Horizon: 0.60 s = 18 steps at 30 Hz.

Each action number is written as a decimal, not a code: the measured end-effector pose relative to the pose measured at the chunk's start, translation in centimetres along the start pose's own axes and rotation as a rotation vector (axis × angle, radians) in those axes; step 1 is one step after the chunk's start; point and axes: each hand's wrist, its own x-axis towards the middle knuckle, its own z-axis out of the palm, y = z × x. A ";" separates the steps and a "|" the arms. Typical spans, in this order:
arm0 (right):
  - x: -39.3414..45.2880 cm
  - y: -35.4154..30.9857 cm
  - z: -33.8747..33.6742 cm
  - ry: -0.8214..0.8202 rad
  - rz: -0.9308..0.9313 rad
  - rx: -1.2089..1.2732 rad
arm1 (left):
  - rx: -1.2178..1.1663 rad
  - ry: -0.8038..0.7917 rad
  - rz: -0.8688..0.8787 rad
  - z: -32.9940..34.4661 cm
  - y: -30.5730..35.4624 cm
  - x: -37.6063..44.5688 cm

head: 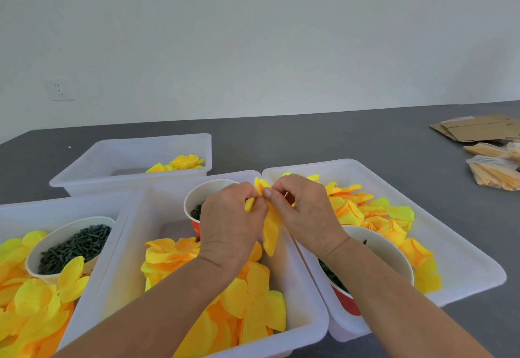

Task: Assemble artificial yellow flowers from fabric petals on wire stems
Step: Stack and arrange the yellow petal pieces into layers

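Above the middle white bin, my left hand and my right hand meet around a yellow fabric flower. Both pinch its petals between thumb and fingers, and a long petal hangs down between the wrists. Any wire stem is hidden by my fingers. Loose yellow petals fill the middle bin under my forearms. A paper cup holding dark green stem pieces stands behind my left hand.
A right white bin holds more petals and a red-sided cup. At the left, a bin holds a cup of dark stems. The far bin contains finished flowers. Flattened cardboard and bagged material lie at the far right.
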 end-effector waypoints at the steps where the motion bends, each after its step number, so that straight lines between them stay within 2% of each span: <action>1: 0.0 -0.1 0.0 0.000 -0.034 -0.032 | -0.004 0.002 -0.045 0.0 -0.1 0.1; 5: 0.0 -0.3 0.0 0.017 -0.091 -0.137 | -0.152 -0.039 -0.364 0.2 -0.7 0.5; 7: -0.1 -0.3 0.1 0.030 -0.081 -0.164 | -0.227 -0.053 -0.432 0.1 -0.8 0.5; 13: -0.1 -0.4 0.5 0.051 0.051 -0.098 | -0.023 -0.021 -0.046 -0.1 -0.2 0.1; 18: -0.1 -0.5 0.7 0.068 0.114 -0.152 | -0.025 -0.041 -0.024 0.5 -0.2 -0.2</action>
